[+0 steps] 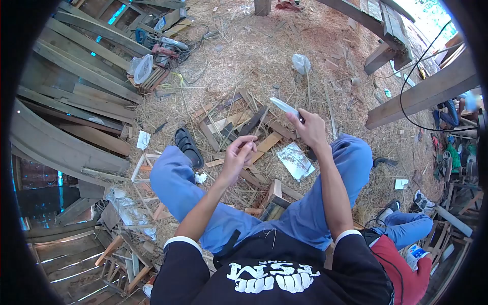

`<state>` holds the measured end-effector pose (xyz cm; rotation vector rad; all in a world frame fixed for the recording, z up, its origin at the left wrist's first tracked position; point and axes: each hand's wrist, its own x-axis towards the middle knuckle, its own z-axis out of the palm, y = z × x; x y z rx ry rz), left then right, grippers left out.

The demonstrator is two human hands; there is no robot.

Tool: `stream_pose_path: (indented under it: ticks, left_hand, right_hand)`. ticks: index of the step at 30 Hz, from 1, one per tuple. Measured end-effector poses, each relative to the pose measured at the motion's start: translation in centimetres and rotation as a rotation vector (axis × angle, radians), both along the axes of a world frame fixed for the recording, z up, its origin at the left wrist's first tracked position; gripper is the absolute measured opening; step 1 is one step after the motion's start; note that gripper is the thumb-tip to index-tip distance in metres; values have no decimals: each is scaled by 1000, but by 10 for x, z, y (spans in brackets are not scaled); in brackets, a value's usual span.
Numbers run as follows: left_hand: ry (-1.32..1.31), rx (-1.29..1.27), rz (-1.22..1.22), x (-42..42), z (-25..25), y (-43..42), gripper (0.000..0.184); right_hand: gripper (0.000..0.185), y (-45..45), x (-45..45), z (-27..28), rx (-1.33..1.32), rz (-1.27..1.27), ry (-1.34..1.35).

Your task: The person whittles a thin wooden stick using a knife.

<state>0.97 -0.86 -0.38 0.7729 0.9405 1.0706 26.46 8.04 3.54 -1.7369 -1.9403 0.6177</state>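
A pale, tapered, blade-like object (284, 107) is in my right hand (309, 128), its pointed end directed up and to the left. To the left and a little lower, my left hand (239, 156) has its fingers curled with thumb and fingertips together; anything between them is too small to make out. Below and between both hands, wooden pieces (265, 147) lie loosely on the straw-covered ground. A whitish sheet (296, 161) rests on the ground beside my right knee.
Stacked boards (86, 107) line the left side, with power tools (170, 51) at the upper left. Wooden beams (427, 99) reach in from the right. Another person in a red top (394, 259) sits at the lower right. A plastic bag (301, 63) lies ahead.
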Motion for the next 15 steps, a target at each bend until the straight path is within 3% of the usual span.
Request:
stream_pose_path:
  ticks: [10,15]
  left_hand:
    - [56,-71,103,8,19,3,30]
    - [28,-59,-14,7,2,2,43]
  right_hand:
    - [60,-19,-26,-6,31,209,50]
    - [63,-30,-47,-17,62,404,2]
